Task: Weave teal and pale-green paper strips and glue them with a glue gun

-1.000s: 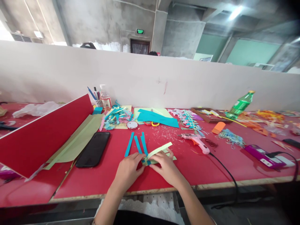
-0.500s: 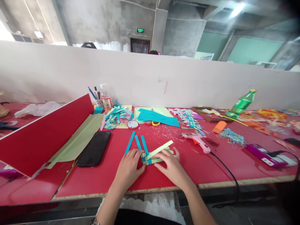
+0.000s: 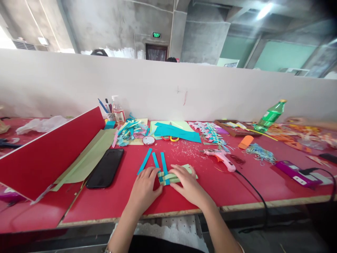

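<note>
In front of me on the red table, blue paper strips (image 3: 164, 162) cross pale green paper strips (image 3: 162, 178) in a small weave. My left hand (image 3: 144, 185) holds the weave's left edge between thumb and fingers. From the right, my right hand (image 3: 189, 182) grips the pale green strips, which pass under its fingers and come out beyond them. Another blue strip (image 3: 144, 161) lies slanted by my left fingertips, its lower end hidden by the hand. My palms hide part of the weave.
Left are a black phone (image 3: 105, 168) and a red upright board (image 3: 52, 151). A pink glue gun (image 3: 221, 159) with a cord lies right. Behind are paper scraps (image 3: 131, 131), a roll of tape (image 3: 148, 140) and a green bottle (image 3: 271, 116). Another person's arm (image 3: 313, 122) reaches in far right.
The top pale green strip, slanted up to the right before, now lies down along the others across the blue strips. My right hand shifted slightly left. Another person's arm appeared at far right.
</note>
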`<state>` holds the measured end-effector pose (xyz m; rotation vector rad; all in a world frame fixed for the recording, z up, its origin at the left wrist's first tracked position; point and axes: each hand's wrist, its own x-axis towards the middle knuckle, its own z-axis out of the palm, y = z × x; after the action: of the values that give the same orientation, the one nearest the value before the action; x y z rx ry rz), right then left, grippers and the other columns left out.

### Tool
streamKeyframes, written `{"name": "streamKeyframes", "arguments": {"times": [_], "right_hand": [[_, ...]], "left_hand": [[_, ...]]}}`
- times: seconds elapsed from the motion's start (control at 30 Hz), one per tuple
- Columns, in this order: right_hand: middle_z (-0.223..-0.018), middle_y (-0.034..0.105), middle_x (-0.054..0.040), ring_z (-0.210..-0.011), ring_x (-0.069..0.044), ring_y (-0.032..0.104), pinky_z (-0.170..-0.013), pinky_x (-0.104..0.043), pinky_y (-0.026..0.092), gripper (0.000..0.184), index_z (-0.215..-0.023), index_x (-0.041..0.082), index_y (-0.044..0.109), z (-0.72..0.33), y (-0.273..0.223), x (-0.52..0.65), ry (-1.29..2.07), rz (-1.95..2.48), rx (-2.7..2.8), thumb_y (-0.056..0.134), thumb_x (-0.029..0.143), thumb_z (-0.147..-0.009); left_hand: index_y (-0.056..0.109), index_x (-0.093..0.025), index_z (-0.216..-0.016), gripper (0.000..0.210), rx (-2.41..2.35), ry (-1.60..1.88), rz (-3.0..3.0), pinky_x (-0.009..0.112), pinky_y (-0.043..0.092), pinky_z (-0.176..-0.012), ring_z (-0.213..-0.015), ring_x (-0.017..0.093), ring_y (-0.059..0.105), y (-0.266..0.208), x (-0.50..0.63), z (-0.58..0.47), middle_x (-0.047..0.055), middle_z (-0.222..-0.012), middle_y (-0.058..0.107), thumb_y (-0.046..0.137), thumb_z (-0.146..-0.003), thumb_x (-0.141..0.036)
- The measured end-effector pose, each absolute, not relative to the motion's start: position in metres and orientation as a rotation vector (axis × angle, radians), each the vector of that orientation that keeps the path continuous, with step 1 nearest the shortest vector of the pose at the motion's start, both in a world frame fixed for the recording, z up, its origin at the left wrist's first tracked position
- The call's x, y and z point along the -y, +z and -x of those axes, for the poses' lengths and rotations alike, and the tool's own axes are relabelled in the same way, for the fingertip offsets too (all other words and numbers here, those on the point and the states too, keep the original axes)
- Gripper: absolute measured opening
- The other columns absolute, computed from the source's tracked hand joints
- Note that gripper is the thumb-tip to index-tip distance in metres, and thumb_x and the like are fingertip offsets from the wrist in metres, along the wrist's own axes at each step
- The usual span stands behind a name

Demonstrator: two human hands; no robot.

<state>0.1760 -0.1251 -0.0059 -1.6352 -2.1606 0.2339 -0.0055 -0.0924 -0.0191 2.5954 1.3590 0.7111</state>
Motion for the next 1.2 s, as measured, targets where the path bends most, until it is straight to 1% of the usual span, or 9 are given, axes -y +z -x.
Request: {"name": "streamKeyframes", "arguments": {"times": [0.17,0.37,0.53,0.67,0.77,0.87,1.0,1.1,1.2], "right_hand": [[-0.121,0.05,-0.0015,-0.115,-0.017,0.043,-0.101,-0.055,0.002,0.034,-0.111,0.029,0.043,-0.182,0.002,0.119,0.357,1.552,2.258,0.049,0.026,-0.078],[-0.122,0.05,-0.0024,-0.117,-0.018,0.04,-0.102,-0.051,-0.002,0.03,-0.105,0.028,0.049,-0.183,0.006,0.117,0.454,1.498,2.294,0.052,0.026,-0.076],[-0.123,0.049,-0.0019,-0.117,-0.018,0.04,-0.103,-0.05,0.0,0.029,-0.105,0.028,0.05,-0.181,0.005,0.116,0.474,1.48,2.303,0.053,0.026,-0.076],[-0.124,0.048,-0.0012,-0.118,-0.019,0.039,-0.104,-0.051,-0.001,0.027,-0.104,0.029,0.051,-0.182,0.003,0.117,0.459,1.493,2.288,0.052,0.028,-0.077],[-0.124,0.048,-0.0019,-0.119,-0.019,0.038,-0.105,-0.048,0.002,0.027,-0.105,0.029,0.052,-0.181,0.001,0.118,0.431,1.496,2.283,0.051,0.03,-0.077],[-0.123,0.048,-0.0022,-0.116,-0.018,0.042,-0.105,-0.047,0.006,0.027,-0.104,0.028,0.053,-0.178,0.0,0.12,0.36,1.514,2.27,0.051,0.031,-0.078],[-0.118,0.05,-0.0025,-0.112,-0.018,0.045,-0.104,-0.049,0.006,0.023,-0.102,0.028,0.053,-0.174,-0.001,0.124,0.2,1.546,2.22,0.05,0.031,-0.079],[-0.115,0.051,-0.0031,-0.11,-0.02,0.046,-0.103,-0.051,0.007,0.021,-0.099,0.028,0.054,-0.173,-0.003,0.127,0.146,1.56,2.195,0.05,0.031,-0.079],[-0.114,0.052,-0.0034,-0.107,-0.02,0.049,-0.102,-0.051,0.012,0.021,-0.099,0.028,0.054,-0.172,-0.006,0.129,0.147,1.589,2.185,0.05,0.031,-0.079]], "left_hand": [[0.048,-0.02,-0.109,0.036,-1.364,0.712,-2.59,0.04,0.039,-0.087,-0.1,0.024,0.051,-0.017,0.093,0.005,0.008,-0.109,0.056,0.051,-0.073,-0.022],[0.049,-0.02,-0.107,0.034,-1.251,0.728,-2.566,0.04,0.033,-0.094,-0.103,0.021,0.051,-0.015,0.094,0.006,0.006,-0.108,0.058,0.05,-0.073,-0.018],[0.053,-0.021,-0.102,0.029,-1.209,0.734,-2.563,0.04,0.033,-0.094,-0.101,0.02,0.051,-0.016,0.093,0.006,0.005,-0.107,0.058,0.048,-0.074,-0.017],[0.054,-0.021,-0.1,0.026,-1.202,0.729,-2.568,0.04,0.035,-0.093,-0.1,0.021,0.052,-0.015,0.093,0.006,0.005,-0.107,0.058,0.047,-0.075,-0.017],[0.055,-0.021,-0.099,0.026,-1.202,0.742,-2.573,0.038,0.038,-0.09,-0.098,0.02,0.053,-0.014,0.093,0.006,0.005,-0.105,0.058,0.048,-0.075,-0.016],[0.054,-0.021,-0.102,0.027,-1.271,0.753,-2.572,0.037,0.042,-0.086,-0.098,0.022,0.053,-0.014,0.094,0.005,0.006,-0.106,0.057,0.049,-0.075,-0.018],[0.052,-0.022,-0.107,0.031,-1.297,0.73,-2.577,0.037,0.044,-0.083,-0.098,0.023,0.053,-0.017,0.093,0.005,0.006,-0.111,0.055,0.051,-0.076,-0.023],[0.053,-0.022,-0.107,0.03,-1.222,0.719,-2.599,0.036,0.044,-0.085,-0.101,0.022,0.052,-0.018,0.092,0.005,0.006,-0.113,0.053,0.05,-0.077,-0.021],[0.055,-0.022,-0.105,0.03,-1.137,0.733,-2.598,0.032,0.045,-0.083,-0.098,0.019,0.053,-0.018,0.092,0.004,0.005,-0.109,0.055,0.049,-0.076,-0.016]]}}
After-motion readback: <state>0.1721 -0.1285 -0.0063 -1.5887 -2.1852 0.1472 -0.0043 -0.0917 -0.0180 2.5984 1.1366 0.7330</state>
